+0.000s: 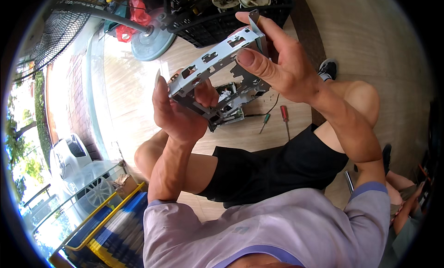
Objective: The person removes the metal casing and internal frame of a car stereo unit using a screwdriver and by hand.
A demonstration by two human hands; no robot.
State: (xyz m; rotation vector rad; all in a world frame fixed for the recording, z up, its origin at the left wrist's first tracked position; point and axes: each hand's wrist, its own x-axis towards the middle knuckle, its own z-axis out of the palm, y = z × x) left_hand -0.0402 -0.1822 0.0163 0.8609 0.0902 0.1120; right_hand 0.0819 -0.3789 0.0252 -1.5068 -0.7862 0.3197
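A silver sheet-metal chassis frame point(210, 58) with rectangular cut-outs is raised above the floor, tilted with its right end higher. My left hand point(180, 118) grips its lower left end, the thumb up along the outside and some fingers inside the frame. At the upper right end my right hand point(291, 69) clasps the metal, thumb on the near side and fingers behind. Partly hidden beneath the frame, a device with a circuit board point(236, 116) lies on the floor. Right of it rest a green-handled screwdriver point(266, 118) and a red-handled screwdriver point(284, 114).
A black plastic crate point(199, 34) holding round white parts stands at the far side. Left of it are a fan point(51, 37) on a round grey base point(152, 44) and a red plastic bag point(138, 11). A yellow-edged rack point(104, 219) stands lower left. Another person point(407, 201) sits at right.
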